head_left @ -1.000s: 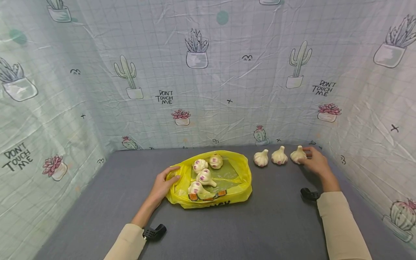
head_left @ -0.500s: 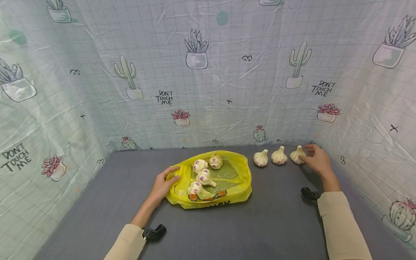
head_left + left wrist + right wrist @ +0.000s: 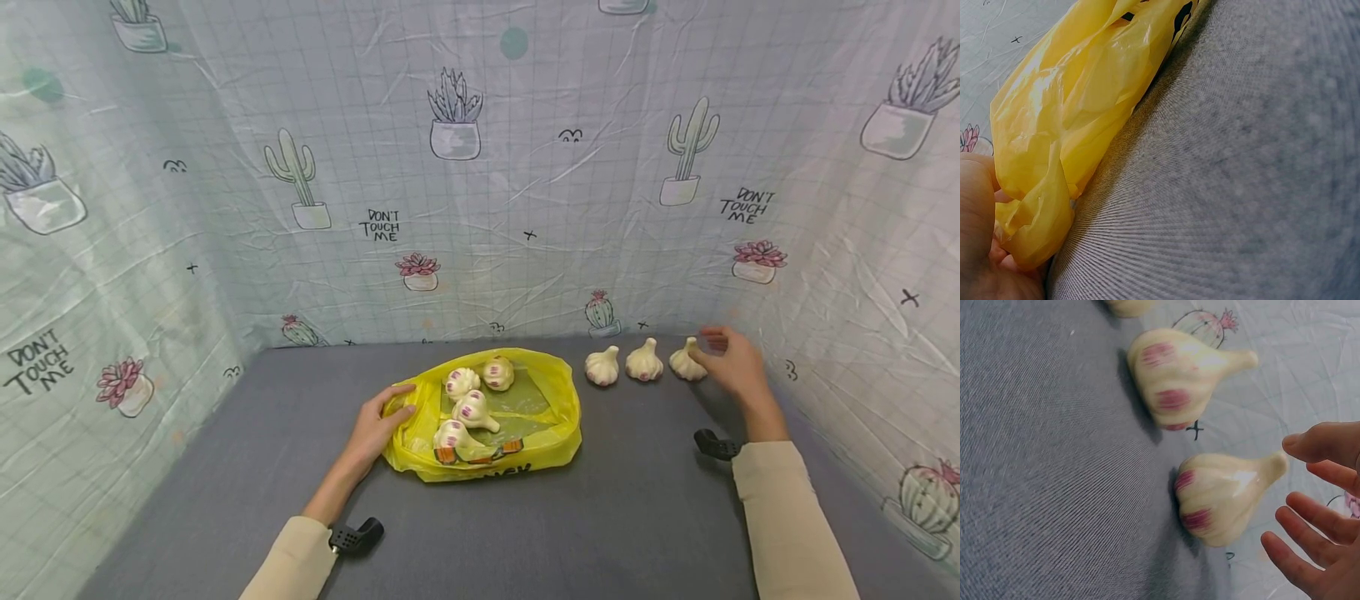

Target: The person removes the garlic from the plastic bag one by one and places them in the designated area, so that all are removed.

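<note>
Cactus-printed sheeting (image 3: 495, 200) backed the grey counter (image 3: 585, 533), where three garlic bulbs (image 3: 644, 364) stood beside a yellow plastic bag (image 3: 553, 448) holding four more. The left hand (image 3: 372, 423) gripped the flimsy bag's end; the right hand (image 3: 738, 367), fingers apart, hovered by the rightmost bulb (image 3: 686, 364), which looked light, firm and slick, best held round its belly.

A pale gridded sheet (image 3: 495, 196) fills the upper frame, printed with potted cacti (image 3: 684, 146) and "DON'T TOUCH ME" lettering (image 3: 381, 226). A grey tabletop (image 3: 555, 542) spans the lower middle.
</note>
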The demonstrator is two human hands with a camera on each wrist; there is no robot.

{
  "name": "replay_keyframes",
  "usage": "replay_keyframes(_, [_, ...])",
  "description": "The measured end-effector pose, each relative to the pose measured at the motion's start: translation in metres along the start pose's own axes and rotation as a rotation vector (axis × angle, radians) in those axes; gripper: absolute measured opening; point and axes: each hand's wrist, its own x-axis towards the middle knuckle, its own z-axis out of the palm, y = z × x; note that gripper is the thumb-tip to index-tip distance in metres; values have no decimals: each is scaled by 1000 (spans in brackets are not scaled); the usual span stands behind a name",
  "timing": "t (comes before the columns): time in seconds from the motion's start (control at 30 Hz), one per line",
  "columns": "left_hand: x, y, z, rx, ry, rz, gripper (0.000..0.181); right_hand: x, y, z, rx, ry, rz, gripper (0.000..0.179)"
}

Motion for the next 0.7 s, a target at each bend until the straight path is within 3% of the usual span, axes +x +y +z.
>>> replay_keyframes(0.43, [-2, 3, -1, 6, -10, 4, 43, -3, -31, -6, -20, 22, -49, 52])
replay_keyframes(0.7, [-3, 6, -2, 19, -19, -11, 43, -5, -45, -10, -8, 77, -137, 45])
